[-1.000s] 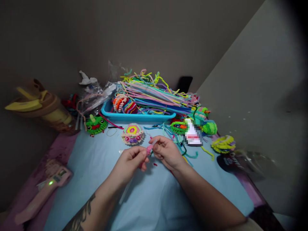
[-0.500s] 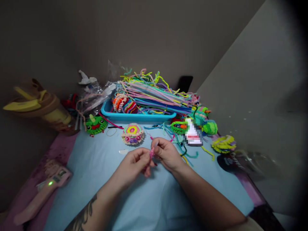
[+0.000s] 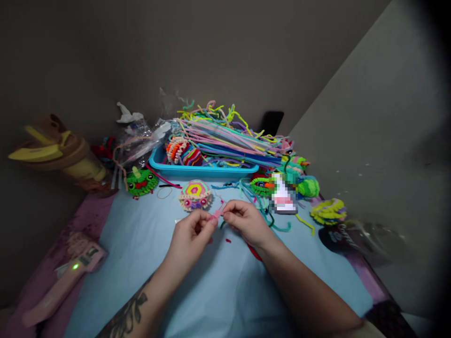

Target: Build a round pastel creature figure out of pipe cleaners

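Between both hands is a small pink piece of pipe cleaner (image 3: 216, 214), partly hidden by the fingertips. My left hand (image 3: 193, 234) pinches its left side with thumb and forefinger. On its right side my right hand (image 3: 246, 223) is closed in a pinch too, thumb against fingers. Just behind the left hand sits a round pipe-cleaner figure (image 3: 195, 195) with a cream ruffle, pink eyes and a pink-and-yellow patterned top. A small dark red scrap (image 3: 228, 241) lies on the blue cloth below the hands. Something red (image 3: 254, 252) shows from under my right wrist.
A blue tray (image 3: 204, 172) heaped with pipe cleaners (image 3: 225, 136) stands at the back. Green figures (image 3: 142, 181) flank it, with a yellow one (image 3: 328, 211) farther right. A pink glue gun (image 3: 65, 281) with a lit green light lies left. A clear plastic cup (image 3: 366, 237) lies right.
Both hands have moved slightly up and away, the left turning a little, still pinching the pink piece. The red thing under the right wrist and the scrap now show more clearly.
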The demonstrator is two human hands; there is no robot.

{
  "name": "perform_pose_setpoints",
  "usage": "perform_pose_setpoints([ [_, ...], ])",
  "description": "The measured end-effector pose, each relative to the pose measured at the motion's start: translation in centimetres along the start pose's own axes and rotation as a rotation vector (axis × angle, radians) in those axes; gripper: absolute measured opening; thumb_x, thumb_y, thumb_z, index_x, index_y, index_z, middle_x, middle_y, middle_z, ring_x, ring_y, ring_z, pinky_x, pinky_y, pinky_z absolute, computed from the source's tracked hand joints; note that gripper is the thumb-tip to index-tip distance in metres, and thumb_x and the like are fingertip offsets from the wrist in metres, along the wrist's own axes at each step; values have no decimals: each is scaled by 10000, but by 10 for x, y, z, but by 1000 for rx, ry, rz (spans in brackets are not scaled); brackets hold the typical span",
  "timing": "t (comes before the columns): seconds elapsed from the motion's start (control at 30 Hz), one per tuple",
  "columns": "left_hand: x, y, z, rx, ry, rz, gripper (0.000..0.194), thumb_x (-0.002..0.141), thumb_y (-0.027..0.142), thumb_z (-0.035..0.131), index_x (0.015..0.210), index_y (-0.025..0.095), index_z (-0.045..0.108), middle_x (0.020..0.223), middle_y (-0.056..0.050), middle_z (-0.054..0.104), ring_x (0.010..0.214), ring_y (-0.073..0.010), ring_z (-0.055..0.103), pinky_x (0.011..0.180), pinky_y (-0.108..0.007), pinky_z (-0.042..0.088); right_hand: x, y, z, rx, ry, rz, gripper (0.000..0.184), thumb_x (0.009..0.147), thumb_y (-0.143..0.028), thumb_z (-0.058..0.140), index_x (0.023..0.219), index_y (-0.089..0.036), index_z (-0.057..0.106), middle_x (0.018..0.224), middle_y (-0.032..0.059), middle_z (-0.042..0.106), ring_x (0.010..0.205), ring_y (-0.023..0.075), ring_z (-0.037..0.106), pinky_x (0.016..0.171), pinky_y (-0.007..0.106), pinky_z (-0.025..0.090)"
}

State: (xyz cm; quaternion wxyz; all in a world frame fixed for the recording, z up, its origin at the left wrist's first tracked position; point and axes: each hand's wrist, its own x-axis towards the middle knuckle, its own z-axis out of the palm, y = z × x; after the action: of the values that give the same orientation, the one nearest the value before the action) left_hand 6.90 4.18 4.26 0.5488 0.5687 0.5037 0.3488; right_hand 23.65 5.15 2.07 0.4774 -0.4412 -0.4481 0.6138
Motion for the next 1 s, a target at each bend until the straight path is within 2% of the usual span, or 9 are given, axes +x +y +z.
perform_pose_setpoints([
  [0.2,-1,5,0,-179,-136,-47,289,826,436,527,745,159,530,546,41,521,464,-87,485,484,-199,373,1,1,3,143,-34,52,311,652,-412,785,692,-155,616,524,-65,496,407,31,349,385,161,233],
  [0.37,-2,4,-2,-251,-264,-56,362,847,481,499,702,150,532,504,37,519,409,-73,460,450,-191,347,1,1,6,270,-34,41,363,579,-394,838,694,-171,576,537,-66,535,374,28,370,358,149,243],
  [0.47,-3,2,-2,-285,-335,-64,399,862,507,473,704,147,538,502,40,510,394,-62,434,435,-186,326,-2,2,6,326,-93,28,379,560,-425,844,722,-181,604,527,-62,540,361,33,365,344,153,219],
  [0.57,-4,2,-2,-292,-424,-61,401,878,507,461,730,145,552,476,53,487,386,-53,404,435,-178,313,-4,5,5,312,-156,-19,382,557,-461,835,766,-186,671,541,-50,531,377,41,365,349,167,223],
  [0.73,-8,5,-3,-328,-516,-111,409,854,543,486,813,150,590,457,68,462,360,-52,367,400,-177,281,-6,8,1,232,-193,-94,349,573,-486,818,736,-192,721,629,-23,509,463,65,404,398,197,280],
  [0.87,-8,7,-3,-317,-530,-147,420,837,559,501,801,151,593,487,54,493,368,-53,391,406,-181,295,-6,6,0,209,-229,-110,320,603,-487,801,701,-198,706,657,-15,514,498,83,431,449,220,313],
  [1.0,-5,7,1,-283,-402,-88,391,794,543,565,790,152,555,600,25,551,426,-67,471,443,-194,345,-4,3,2,189,-175,-165,316,624,-483,792,679,-193,680,663,-12,526,570,105,460,528,231,351],
])
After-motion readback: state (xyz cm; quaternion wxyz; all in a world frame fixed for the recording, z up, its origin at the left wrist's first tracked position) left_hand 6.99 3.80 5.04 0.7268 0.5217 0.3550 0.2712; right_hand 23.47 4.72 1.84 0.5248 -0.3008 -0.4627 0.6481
